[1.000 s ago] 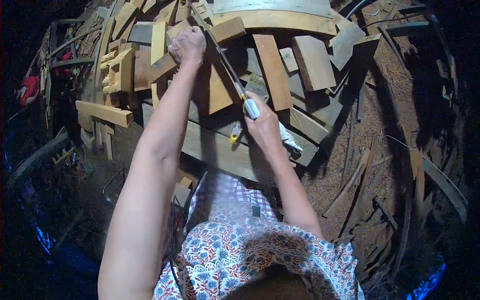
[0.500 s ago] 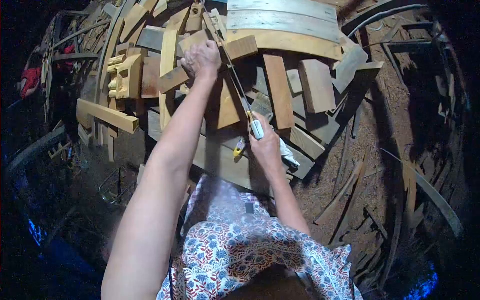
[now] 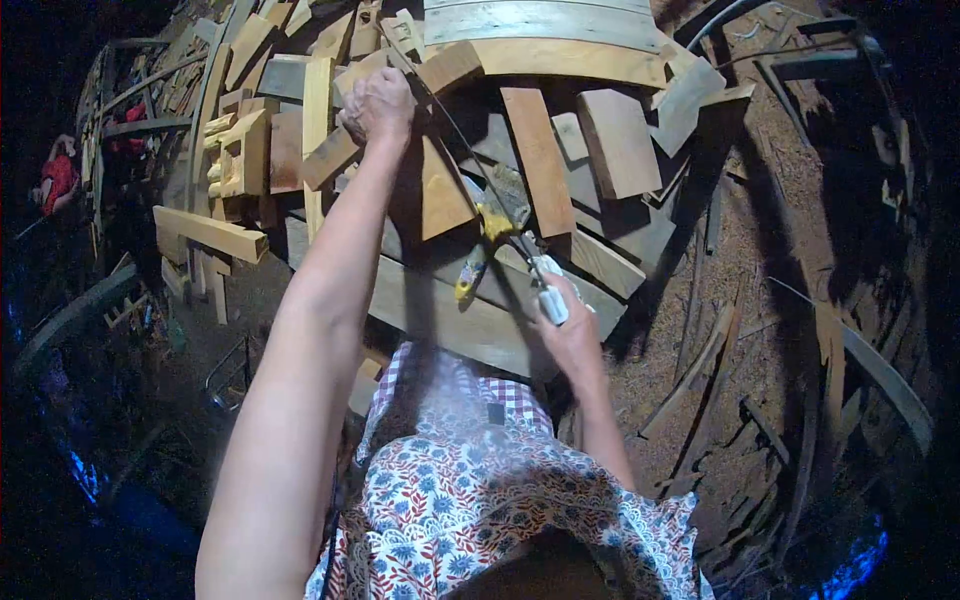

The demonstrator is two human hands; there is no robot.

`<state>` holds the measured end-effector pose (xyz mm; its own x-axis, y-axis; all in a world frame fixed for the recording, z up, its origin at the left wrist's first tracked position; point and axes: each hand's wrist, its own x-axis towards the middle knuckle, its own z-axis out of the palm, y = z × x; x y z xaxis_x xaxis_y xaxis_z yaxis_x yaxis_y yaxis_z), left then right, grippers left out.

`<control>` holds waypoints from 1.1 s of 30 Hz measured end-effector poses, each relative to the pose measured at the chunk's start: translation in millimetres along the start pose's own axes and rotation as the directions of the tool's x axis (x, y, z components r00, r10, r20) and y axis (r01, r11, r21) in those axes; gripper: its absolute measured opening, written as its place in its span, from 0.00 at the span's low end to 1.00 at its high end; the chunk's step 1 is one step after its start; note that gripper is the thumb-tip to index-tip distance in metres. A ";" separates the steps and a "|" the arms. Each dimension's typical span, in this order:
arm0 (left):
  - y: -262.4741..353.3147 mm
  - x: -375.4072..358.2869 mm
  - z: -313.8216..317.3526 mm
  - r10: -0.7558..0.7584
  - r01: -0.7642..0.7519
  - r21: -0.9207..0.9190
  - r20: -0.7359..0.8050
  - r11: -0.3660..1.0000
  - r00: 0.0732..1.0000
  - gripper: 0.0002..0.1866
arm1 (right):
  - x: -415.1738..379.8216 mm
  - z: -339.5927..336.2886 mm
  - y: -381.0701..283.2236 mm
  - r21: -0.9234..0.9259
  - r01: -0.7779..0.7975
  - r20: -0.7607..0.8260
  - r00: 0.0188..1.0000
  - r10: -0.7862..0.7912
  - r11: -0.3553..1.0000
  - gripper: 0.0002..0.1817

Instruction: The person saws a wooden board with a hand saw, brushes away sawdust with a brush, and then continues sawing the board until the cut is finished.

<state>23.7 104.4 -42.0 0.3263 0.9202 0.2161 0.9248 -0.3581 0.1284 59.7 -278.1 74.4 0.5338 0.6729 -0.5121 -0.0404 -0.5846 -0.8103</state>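
My right hand (image 3: 570, 322) is wrapped round the pale handle (image 3: 552, 304) of a long thin saw, whose blade (image 3: 452, 118) runs up and left past my left hand. Fingers curled, my left hand (image 3: 378, 106) presses on a wooden block (image 3: 331, 156) among the stacked pieces; its exact grip is hidden. Near the saw's handle end lie a yellow-tipped tool (image 3: 468, 275) and a yellow object (image 3: 494, 222). A reddish board (image 3: 540, 160) and a thick block (image 3: 620, 143) lie right of the blade.
Pale planks (image 3: 540, 25) lie at the top. A long beam (image 3: 210, 232) and a carved block (image 3: 240, 155) are at the left. Curved wood strips (image 3: 700, 370) lie on the ground at the right. Red cloth (image 3: 60, 185) shows far left.
My right hand has moved down and to the right, drawing the saw back with it. My left hand stays on the wood, while the whole view has shifted slightly.
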 end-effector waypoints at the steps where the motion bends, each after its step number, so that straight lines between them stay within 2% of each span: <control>1: 14.7 -3.6 -26.8 -0.054 0.054 -0.026 0.008 0.998 0.999 0.21 | 2.8 -12.0 -6.6 -0.046 0.004 0.025 1.000 -0.003 0.999 0.25; 2: 28.6 -9.7 -47.5 -0.103 0.104 -0.050 0.018 0.993 0.994 0.22 | 2.5 -24.6 -20.3 -0.089 0.007 0.049 0.999 -0.002 0.996 0.25; 4: 25.7 -5.2 -39.6 -0.159 0.166 -0.082 0.086 0.983 0.984 0.22 | -3.9 -29.1 -26.3 -0.098 0.011 0.044 0.999 -0.006 0.995 0.26; 5: 16.9 -1.7 -23.1 -0.141 0.142 -0.042 0.020 0.989 0.990 0.22 | -8.0 -25.1 -23.6 -0.120 0.075 0.029 0.997 -0.072 0.990 0.26; 6: 18.4 1.8 -19.1 -0.139 0.139 -0.046 0.017 0.989 0.990 0.22 | -9.7 -22.1 -21.4 -0.146 0.143 0.018 0.990 -0.142 0.979 0.26; 8: 11.5 3.4 -13.3 -0.172 0.175 -0.059 0.039 0.983 0.984 0.22 | -9.5 -19.8 -16.7 -0.126 0.093 0.046 0.995 -0.087 0.988 0.27; 10: 19.5 -1.2 -30.8 -0.140 0.146 -0.083 0.072 0.986 0.987 0.22 | -4.3 -17.4 -12.4 -0.126 0.124 0.037 0.992 -0.121 0.984 0.27; 12: 22.0 -7.4 -36.3 -0.076 0.075 -0.025 -0.050 0.997 0.996 0.22 | 16.3 -12.8 -20.1 -0.091 0.120 0.063 0.991 -0.114 0.989 0.26; 13: 17.5 -6.6 -32.2 -0.028 0.025 -0.070 -0.044 0.997 0.999 0.22 | 29.6 -9.4 -24.5 -0.052 0.116 0.072 0.991 -0.112 0.992 0.26; 17: 19.6 4.1 -31.4 -0.056 0.045 -0.115 -0.093 0.992 0.994 0.21 | 66.0 15.0 -24.0 -0.088 0.225 -0.008 0.974 -0.227 0.970 0.25; 21: 26.4 -0.1 -33.2 -0.098 0.089 -0.106 -0.076 0.990 0.992 0.19 | 13.2 -2.6 -14.7 -0.087 0.154 0.019 0.988 -0.153 0.984 0.25; 23: 20.7 -1.0 -27.5 -0.102 0.099 -0.086 -0.034 0.991 0.994 0.19 | -6.8 -9.1 -12.9 -0.075 0.018 0.034 0.999 -0.016 0.997 0.23; 24: 19.2 0.3 -22.6 -0.106 0.103 -0.087 -0.036 0.991 0.994 0.19 | -3.2 -11.6 -13.0 -0.078 0.022 0.036 0.999 -0.019 0.997 0.23; 26: 14.0 -0.8 -13.7 -0.014 0.001 -0.060 -0.209 0.998 0.978 0.20 | 6.9 -15.8 -12.0 -0.098 -0.013 0.027 1.000 0.016 0.995 0.22; 27: 12.3 4.3 -14.2 -0.008 0.002 -0.044 -0.132 0.999 0.991 0.20 | 14.9 -17.2 -8.3 -0.076 0.086 0.016 0.996 -0.085 0.993 0.21; 28: 8.1 9.2 -8.3 -0.009 0.003 -0.045 -0.133 0.999 0.991 0.20 | 21.1 -23.9 -10.1 -0.077 0.087 0.017 0.996 -0.086 0.993 0.21; 30: 4.1 14.0 -6.4 0.120 -0.117 0.027 -0.163 0.993 0.979 0.20 | 28.7 -38.5 -20.7 -0.055 -0.051 0.111 0.992 0.057 0.997 0.20; 31: 11.0 11.7 -12.2 -0.058 0.047 -0.078 -0.132 0.996 0.990 0.19 | 31.3 -42.7 -17.4 -0.040 -0.036 0.131 0.991 0.040 0.999 0.20; 33: 5.3 13.4 -6.5 -0.069 0.058 -0.094 -0.110 0.994 0.992 0.19 | 23.0 -47.6 -35.0 -0.052 -0.012 0.100 0.995 0.017 0.999 0.21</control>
<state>31.7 113.8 -32.1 0.2386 0.9197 0.3117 0.9198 -0.3170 0.2314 113.7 -263.7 104.5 0.4461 0.7049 -0.5515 -0.0025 -0.6152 -0.7884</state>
